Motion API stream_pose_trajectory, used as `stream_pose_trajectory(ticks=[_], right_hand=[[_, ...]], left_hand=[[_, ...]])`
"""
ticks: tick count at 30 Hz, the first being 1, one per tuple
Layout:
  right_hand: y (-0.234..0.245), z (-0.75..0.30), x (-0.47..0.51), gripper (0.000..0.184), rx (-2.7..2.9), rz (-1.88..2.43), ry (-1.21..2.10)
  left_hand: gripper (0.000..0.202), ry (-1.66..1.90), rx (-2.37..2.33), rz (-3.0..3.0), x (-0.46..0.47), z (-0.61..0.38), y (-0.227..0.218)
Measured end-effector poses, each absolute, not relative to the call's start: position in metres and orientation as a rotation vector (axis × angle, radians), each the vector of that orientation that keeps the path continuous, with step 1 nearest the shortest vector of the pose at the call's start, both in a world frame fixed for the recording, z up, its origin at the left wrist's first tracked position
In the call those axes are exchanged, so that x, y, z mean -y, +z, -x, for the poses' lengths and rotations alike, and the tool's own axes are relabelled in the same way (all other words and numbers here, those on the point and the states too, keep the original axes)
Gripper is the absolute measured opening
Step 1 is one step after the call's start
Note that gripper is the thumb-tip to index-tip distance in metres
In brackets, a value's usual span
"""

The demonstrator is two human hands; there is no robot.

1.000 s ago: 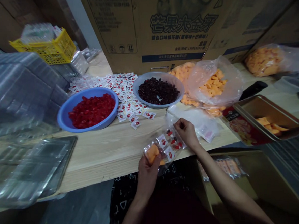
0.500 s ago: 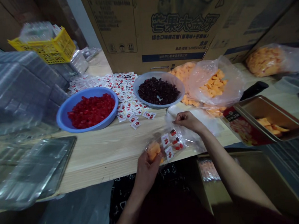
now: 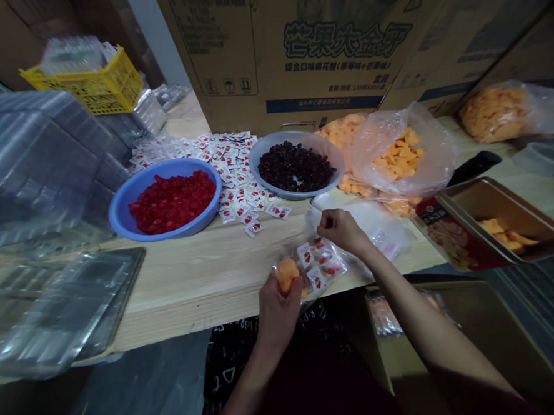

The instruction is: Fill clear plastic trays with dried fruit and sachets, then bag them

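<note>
Clear pack (image 3: 341,269) between my two hands, at the near edge of the table (image 3: 183,282).
Left hand (image 3: 279,304) pinches its left end, thumb by an orange piece (image 3: 287,271), probably to steady it. Right hand (image 3: 341,230): fingers pressed together at the far edge; cannot tell if they grip film. Pack lies right of my left fingers, just nearer me than my right. Blue bowl (image 3: 194,227), pale bowl (image 3: 323,191) beyond, presumably for easy reach.
</note>
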State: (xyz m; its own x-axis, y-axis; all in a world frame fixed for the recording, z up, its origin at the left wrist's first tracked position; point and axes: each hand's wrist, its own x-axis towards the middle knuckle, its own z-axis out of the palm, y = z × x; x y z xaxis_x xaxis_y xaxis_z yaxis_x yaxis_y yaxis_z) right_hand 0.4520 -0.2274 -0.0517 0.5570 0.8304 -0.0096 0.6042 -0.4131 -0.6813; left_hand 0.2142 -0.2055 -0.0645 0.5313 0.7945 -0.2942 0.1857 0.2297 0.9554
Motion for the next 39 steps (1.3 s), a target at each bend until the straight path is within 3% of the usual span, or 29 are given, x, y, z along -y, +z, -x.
stream_pose_trajectory(ticks=[8, 15, 22, 31, 39], right_hand=[[-0.059, -0.431, 0.261, 0.003, 1.146, 2.28, 0.236], [-0.084, -0.405, 0.325, 0.01, 1.038, 2.42, 0.017], [-0.082, -0.37, 0.326, 0.015, 1.007, 2.228, 0.224], [-0.07, -0.413, 0.28, 0.011, 1.057, 2.231, 0.064], [-0.064, -0.435, 0.273, 0.014, 0.911, 1.991, 0.431]], left_hand=[[0.034, 0.572, -0.944, -1.063, 0.202, -0.221, -0.064], [0.038, 0.61, -0.904, -0.942, 0.211, -0.226, -0.083], [0.038, 0.651, -0.851, -0.846, 0.221, -0.236, -0.08], [0.039, 0.65, -0.91, -0.834, 0.226, -0.217, -0.077], [0.043, 0.888, -0.915, -0.645, 0.204, -0.195, -0.058]])
